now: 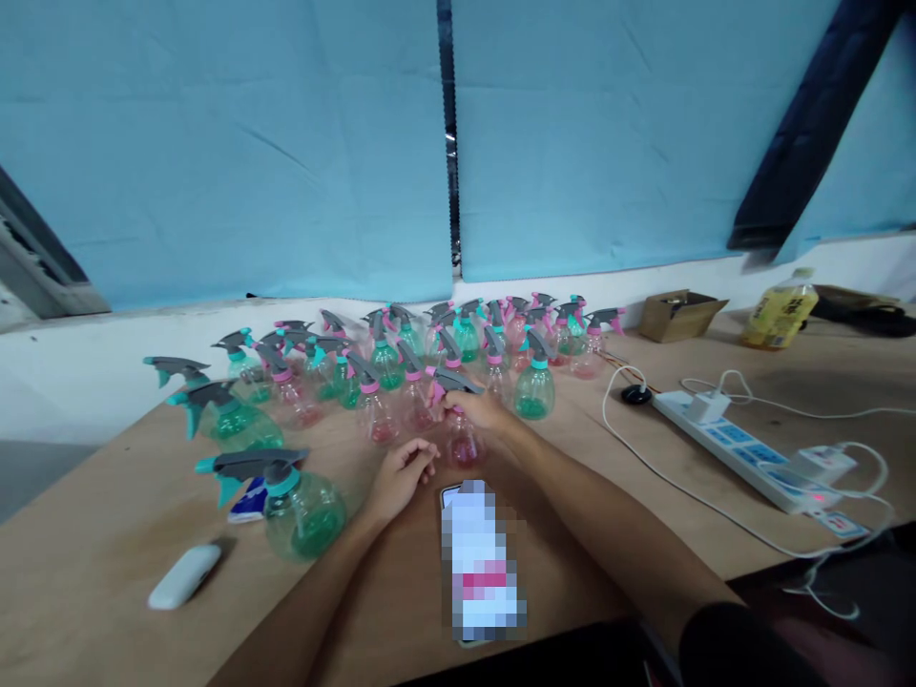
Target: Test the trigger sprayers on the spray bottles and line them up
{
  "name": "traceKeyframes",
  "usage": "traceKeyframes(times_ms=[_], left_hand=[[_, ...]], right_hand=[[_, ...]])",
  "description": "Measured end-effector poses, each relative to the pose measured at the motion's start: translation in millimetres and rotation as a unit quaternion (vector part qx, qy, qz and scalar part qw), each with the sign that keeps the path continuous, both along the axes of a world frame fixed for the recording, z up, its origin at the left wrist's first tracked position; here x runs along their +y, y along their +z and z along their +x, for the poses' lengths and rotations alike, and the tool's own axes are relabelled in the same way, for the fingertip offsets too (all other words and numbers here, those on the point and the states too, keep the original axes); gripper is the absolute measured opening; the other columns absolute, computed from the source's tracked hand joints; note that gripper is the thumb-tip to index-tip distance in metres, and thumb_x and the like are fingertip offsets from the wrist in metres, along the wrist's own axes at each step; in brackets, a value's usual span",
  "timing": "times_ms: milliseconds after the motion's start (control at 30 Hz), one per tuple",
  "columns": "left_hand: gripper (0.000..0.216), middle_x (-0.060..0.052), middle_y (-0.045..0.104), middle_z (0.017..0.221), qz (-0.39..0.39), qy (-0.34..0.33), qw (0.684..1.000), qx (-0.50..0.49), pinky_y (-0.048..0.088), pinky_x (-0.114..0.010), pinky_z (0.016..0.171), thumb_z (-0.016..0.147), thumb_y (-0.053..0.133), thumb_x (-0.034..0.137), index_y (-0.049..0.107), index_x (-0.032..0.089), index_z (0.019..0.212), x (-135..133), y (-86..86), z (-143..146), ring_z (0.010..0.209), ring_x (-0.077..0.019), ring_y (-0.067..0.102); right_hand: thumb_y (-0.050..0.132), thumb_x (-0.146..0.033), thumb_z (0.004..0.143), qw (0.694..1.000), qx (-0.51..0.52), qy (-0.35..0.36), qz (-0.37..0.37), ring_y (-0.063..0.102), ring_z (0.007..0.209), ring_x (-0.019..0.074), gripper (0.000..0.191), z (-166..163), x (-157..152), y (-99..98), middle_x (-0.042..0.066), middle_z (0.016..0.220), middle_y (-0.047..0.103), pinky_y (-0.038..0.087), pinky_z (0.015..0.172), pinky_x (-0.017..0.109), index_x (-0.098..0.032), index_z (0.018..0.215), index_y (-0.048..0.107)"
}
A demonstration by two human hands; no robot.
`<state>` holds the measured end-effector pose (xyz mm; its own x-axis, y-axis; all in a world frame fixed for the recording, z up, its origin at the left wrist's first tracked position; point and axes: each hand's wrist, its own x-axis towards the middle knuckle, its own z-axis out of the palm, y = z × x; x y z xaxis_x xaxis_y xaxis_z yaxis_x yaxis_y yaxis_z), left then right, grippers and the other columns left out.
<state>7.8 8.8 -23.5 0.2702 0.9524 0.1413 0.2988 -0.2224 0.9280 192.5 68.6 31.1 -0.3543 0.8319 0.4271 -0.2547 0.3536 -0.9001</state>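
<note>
My right hand [481,408] is closed around the neck of a spray bottle [467,450] with a pink collar, a grey trigger head and a clear pink body. That bottle is upright, low over or on the table; which one I cannot tell. Just left of it, my left hand [402,480] rests with its fingers loosely curled in, apart from the bottle, and nothing shows in it. Close in front of both hands lies a phone [481,544] with a lit, blurred screen. Behind them stand several more spray bottles [379,410], some pink, some green.
A larger-looking green spray bottle [304,515] stands at the near left, by a white mouse [184,576] and a blue packet [249,502]. To the right are a power strip [730,448] with white cables, a cardboard box [679,317] and a yellow-labelled drink bottle [780,310].
</note>
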Motion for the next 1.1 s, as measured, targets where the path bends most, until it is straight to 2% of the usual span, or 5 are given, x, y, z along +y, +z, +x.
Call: traceKeyframes(times_ms=[133, 333, 733, 1000, 1100], left_hand=[[0.033, 0.002, 0.059, 0.065, 0.004, -0.009, 1.000, 0.005, 0.042, -0.023, 0.061, 0.089, 0.055, 0.048, 0.065, 0.018, 0.083, 0.8, -1.7, 0.1, 0.060, -0.0126, 0.054], [0.033, 0.002, 0.059, 0.066, 0.006, -0.012, 1.000, 0.017, 0.041, -0.023, 0.062, 0.090, 0.053, 0.048, 0.065, 0.018, 0.083, 0.3, -1.7, 0.0, 0.060, -0.0125, 0.054], [0.033, 0.002, 0.059, 0.065, 0.009, -0.017, 1.000, 0.025, 0.041, -0.024, 0.061, 0.089, 0.053, 0.048, 0.065, 0.018, 0.081, -2.2, 2.7, 2.4, 0.060, -0.0127, 0.054], [0.033, 0.002, 0.060, 0.066, 0.014, -0.019, 0.999, 0.031, 0.042, -0.024, 0.062, 0.089, 0.053, 0.049, 0.064, 0.018, 0.082, -2.0, 1.4, 2.1, 0.061, -0.0136, 0.055], [0.033, 0.001, 0.060, 0.067, 0.014, -0.024, 0.999, 0.031, 0.042, -0.025, 0.062, 0.089, 0.052, 0.048, 0.064, 0.018, 0.083, -2.7, 1.6, 2.0, 0.062, -0.0138, 0.055]], right_hand=[[0.052, -0.018, 0.064, 1.000, 0.011, -0.010, -0.016, 0.058, 0.057, 0.0122, 0.016, 0.5, -1.4, -1.0, -0.001, 0.065, 0.063, 0.047, 0.056, 0.024, -0.018, 0.071, 0.067], [0.052, -0.018, 0.067, 0.999, -0.025, -0.016, 0.037, 0.058, 0.062, 0.0122, 0.030, 3.3, -0.2, -1.4, -0.002, 0.071, 0.066, 0.046, 0.058, 0.023, -0.020, 0.089, 0.072], [0.054, -0.018, 0.066, 0.999, -0.001, -0.042, 0.006, 0.059, 0.063, 0.0133, 0.032, 0.4, -1.2, -3.3, -0.002, 0.065, 0.064, 0.047, 0.060, 0.024, -0.020, 0.092, 0.073], [0.052, -0.018, 0.065, 0.999, 0.009, -0.052, 0.003, 0.057, 0.059, 0.0132, 0.016, -3.0, 2.9, -6.9, -0.001, 0.063, 0.063, 0.047, 0.057, 0.025, -0.019, 0.069, 0.067], [0.053, -0.017, 0.065, 0.998, 0.006, -0.060, 0.013, 0.058, 0.064, 0.0140, 0.019, -2.5, 2.7, -7.0, -0.001, 0.066, 0.065, 0.047, 0.061, 0.024, -0.020, 0.076, 0.069]])
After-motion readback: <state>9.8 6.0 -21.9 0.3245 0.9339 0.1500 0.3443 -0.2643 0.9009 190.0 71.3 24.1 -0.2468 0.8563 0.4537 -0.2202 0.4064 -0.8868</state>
